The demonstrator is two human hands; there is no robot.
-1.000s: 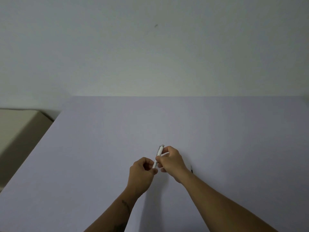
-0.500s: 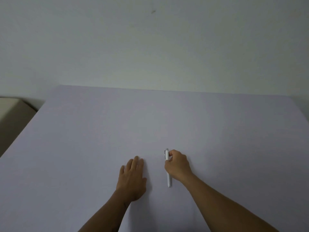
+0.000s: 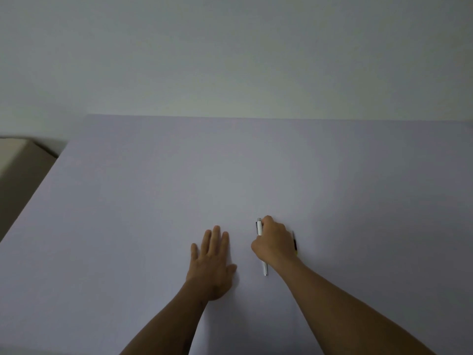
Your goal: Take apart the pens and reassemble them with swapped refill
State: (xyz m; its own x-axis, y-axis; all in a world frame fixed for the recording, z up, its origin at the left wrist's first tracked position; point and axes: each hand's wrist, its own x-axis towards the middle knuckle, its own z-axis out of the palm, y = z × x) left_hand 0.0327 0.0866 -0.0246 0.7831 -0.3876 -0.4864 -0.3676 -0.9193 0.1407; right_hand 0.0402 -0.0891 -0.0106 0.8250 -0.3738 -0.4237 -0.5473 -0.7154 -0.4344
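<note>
Slim white plastic pen (image 3: 262,248) lying on pale lavender surface (image 3: 153,201), right hand (image 3: 273,243) curled over it, apparently pinching; left hand (image 3: 212,262) beside pen, spread flat, likely resting.

Left hand (image 3: 211,262) let go, now flat; white pen (image 3: 261,245) laid on table (image 3: 153,201).

The right hand (image 3: 273,243) covered the middle of the white pen (image 3: 260,228), so its grip could not be judged. A dark pen (image 3: 294,242) showed only a sliver beside that hand. Both forearms ran off the bottom edge.
</note>
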